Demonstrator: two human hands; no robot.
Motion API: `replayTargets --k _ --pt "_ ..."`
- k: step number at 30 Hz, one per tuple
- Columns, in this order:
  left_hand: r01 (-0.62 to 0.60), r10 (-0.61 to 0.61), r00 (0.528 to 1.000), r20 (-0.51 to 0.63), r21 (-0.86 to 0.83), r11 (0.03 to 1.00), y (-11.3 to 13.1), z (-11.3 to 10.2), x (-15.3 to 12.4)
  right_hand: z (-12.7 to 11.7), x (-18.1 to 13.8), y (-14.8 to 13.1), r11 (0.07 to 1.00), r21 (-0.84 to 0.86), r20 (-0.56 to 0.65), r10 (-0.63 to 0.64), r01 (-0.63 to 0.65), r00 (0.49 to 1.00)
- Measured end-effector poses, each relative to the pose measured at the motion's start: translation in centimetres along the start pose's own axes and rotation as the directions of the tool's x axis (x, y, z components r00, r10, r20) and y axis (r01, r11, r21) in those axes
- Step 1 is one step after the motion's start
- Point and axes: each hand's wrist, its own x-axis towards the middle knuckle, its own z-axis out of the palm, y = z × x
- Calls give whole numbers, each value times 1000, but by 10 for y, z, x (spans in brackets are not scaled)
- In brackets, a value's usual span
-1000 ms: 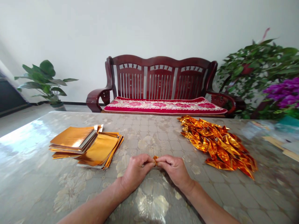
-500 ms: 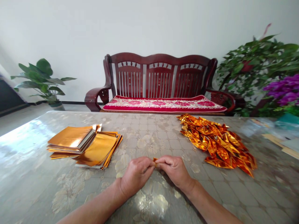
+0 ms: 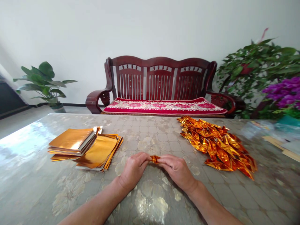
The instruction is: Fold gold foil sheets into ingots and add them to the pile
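A small folded piece of shiny orange-gold foil paper [image 3: 155,159] is held just above the table in the middle. My left hand [image 3: 135,168] pinches its left end between thumb and fingers. On the opposite end, my right hand [image 3: 177,170] has a similar pinch. Fingers cover both tips of the piece, so only its crinkled middle shows. To the left lie stacks of flat gold foil paper sheets [image 3: 99,150]. A heap of folded foil pieces [image 3: 217,143], pointed at their ends, lies on the right.
The table [image 3: 77,200] has a glossy patterned cover. Clear plastic bags [image 3: 256,128] and pale card strips [image 3: 281,147] lie at its right side. Beyond the table stands a dark red wooden bench [image 3: 159,81], flanked by a potted plant [image 3: 45,82] and purple flowers [image 3: 284,92].
My hands have drawn slightly apart and up, so more of the folded foil piece shows between them. The view has tipped up a little. The stacks and heap lie as before.
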Motion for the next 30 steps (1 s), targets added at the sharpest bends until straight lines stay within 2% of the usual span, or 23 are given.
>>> replayTargets --k 3,6,13,17,22,26,30 --pt "52 -53 998 27 60 997 -1 0 1 0 0 -1 997 -75 34 -11 14 999" --pt "62 -62 998 14 46 997 -1 1 2 0 1 -5 996 -85 55 11 -6 998" --pt "76 -78 996 -49 -45 996 9 2 4 -3 3 -13 970 177 13 166 -166 986" --pt "101 -104 994 -36 -82 992 17 2 6 3 3 -13 946 184 -30 277 -267 960" --pt "144 -151 987 -54 -123 982 13 6 7 15 4 -12 904 260 -56 366 -341 929" --pt "181 -200 976 -86 -192 965 8 12 6 16 8 -14 940 114 -80 331 -321 940" --pt "204 -241 965 -103 -285 937 6 17 6 15 12 -20 978 -50 -61 200 -203 978"
